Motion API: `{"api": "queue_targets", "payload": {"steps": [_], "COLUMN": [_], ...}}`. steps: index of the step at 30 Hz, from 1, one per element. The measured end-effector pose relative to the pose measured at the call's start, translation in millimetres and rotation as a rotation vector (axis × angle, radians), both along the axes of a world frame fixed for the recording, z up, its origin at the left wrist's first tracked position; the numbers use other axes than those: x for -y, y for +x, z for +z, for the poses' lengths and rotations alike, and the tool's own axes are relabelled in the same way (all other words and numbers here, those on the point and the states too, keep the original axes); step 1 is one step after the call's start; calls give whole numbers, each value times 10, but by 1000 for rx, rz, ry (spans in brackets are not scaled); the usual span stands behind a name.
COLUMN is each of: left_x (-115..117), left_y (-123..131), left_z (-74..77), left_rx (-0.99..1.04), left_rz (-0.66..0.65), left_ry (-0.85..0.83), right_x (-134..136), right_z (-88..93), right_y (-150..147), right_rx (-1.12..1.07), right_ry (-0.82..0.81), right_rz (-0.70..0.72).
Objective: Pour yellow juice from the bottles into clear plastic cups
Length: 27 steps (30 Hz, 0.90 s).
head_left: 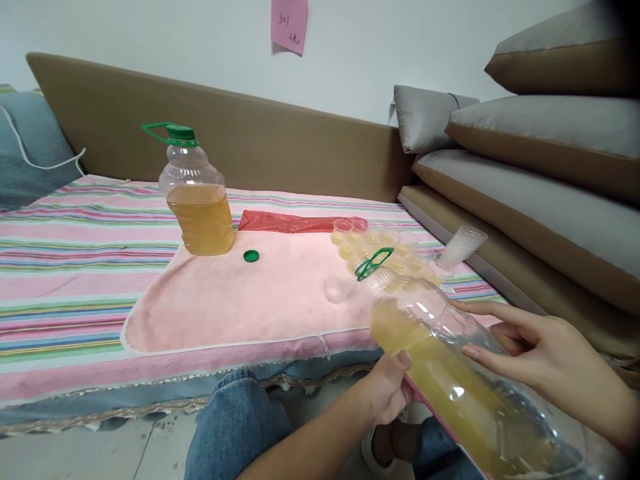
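A big clear plastic bottle [440, 360] of yellow liquid is tilted, its open neck and green handle ring aimed at an empty small clear cup [340, 287] on the pink towel [235, 300]. My left hand [387, 387] grips the bottle from below. My right hand [540, 353] rests on its upper side, fingers curled around it. Several small cups of yellow liquid [373, 243] stand just beyond the neck. A green cap [251, 256] lies loose on the towel.
A second capped bottle [197, 193], half full of yellow liquid, stands at the towel's back left. A red plastic bag [295, 221] lies behind the cups. A stack of empty cups [457, 250] leans at right. Cushions [540, 180] are piled at right; the striped cover [75, 267] spreads left.
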<state>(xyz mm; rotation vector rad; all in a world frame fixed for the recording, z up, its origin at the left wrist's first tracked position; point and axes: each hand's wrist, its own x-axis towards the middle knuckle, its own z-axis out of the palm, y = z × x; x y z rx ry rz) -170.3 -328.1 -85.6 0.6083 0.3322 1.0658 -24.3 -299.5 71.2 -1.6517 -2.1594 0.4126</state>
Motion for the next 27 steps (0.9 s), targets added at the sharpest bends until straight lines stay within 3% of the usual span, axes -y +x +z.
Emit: {"api": "queue_targets", "payload": {"steps": [27], "left_x": [-3], "left_y": [86], "left_z": [-76], "left_rx": [177], "left_rz": [-22], "left_ry": [10], "right_x": [-120], "right_z": [97], "right_y": [-51], "right_rx": [75], "right_ry": [-128], "right_rz": [-3]}}
